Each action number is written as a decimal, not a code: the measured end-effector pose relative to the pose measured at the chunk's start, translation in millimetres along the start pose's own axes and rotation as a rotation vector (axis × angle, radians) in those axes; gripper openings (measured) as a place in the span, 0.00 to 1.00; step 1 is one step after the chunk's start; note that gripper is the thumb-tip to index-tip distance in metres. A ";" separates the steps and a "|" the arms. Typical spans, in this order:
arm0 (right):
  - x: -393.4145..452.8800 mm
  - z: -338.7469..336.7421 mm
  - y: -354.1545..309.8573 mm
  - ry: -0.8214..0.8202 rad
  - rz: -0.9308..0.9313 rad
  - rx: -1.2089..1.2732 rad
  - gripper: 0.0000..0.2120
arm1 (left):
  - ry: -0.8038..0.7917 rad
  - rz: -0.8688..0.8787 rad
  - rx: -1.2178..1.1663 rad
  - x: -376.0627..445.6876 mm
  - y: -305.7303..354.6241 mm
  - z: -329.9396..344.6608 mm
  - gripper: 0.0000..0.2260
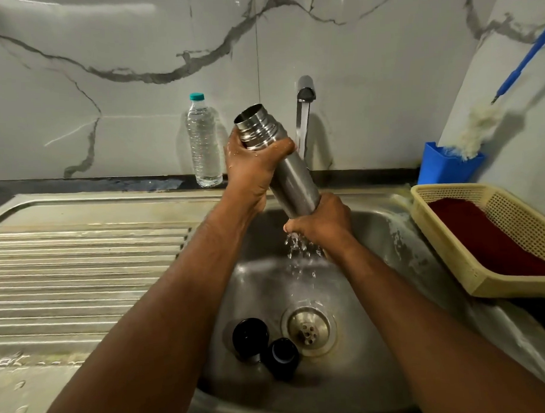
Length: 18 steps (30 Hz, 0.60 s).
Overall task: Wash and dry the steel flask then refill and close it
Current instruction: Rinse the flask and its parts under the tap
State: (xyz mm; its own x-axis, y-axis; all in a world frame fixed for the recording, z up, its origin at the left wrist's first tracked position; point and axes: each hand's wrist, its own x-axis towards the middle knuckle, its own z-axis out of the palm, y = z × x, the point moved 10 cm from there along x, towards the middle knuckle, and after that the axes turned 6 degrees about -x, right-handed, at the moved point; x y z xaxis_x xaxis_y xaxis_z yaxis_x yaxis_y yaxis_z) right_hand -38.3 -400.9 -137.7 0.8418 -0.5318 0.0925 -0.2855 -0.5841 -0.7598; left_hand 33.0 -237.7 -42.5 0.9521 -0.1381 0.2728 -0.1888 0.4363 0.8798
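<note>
The steel flask (290,174) is held tilted over the sink basin (374,233), its open mouth up and to the left. My left hand (251,170) grips it just below the threaded neck. My right hand (322,221) grips its bottom end, and water drips from this hand into the basin. The tap (304,94) behind the flask runs, its stream falling behind the flask body. Two black caps (250,337) (281,356) lie in the basin left of the drain (309,330).
A clear plastic water bottle (202,140) with a teal cap stands on the ledge at the back. The ribbed draining board (82,274) lies to the left. On the right sit a beige basket (452,252) holding a dark red cloth, and a blue holder (446,169) with a bottle brush.
</note>
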 end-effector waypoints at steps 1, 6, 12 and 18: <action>-0.4 -2.1 -3.4 0.015 -0.017 0.005 0.38 | 0.012 -0.010 -0.013 0.1 -0.5 -2.2 0.29; -3.6 13.0 -8.9 -0.075 -0.039 0.088 0.40 | 0.062 -0.039 0.000 1.7 -0.8 -12.1 0.27; -7.6 11.1 -14.3 -0.069 -0.070 0.038 0.36 | 0.049 -0.062 0.002 8.7 5.7 -21.3 0.25; -3.7 5.7 -20.7 0.002 -0.107 0.079 0.42 | 0.071 -0.090 -0.105 10.3 4.8 -29.3 0.34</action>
State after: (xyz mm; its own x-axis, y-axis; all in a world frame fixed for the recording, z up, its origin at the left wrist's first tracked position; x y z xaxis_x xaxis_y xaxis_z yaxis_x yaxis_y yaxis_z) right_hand -32.9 -383.4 -125.9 0.8646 -0.4704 0.1767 -0.1571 -0.5872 -0.7941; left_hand 49.0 -211.0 -46.9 0.9794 -0.1187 0.1633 -0.0797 0.5159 0.8529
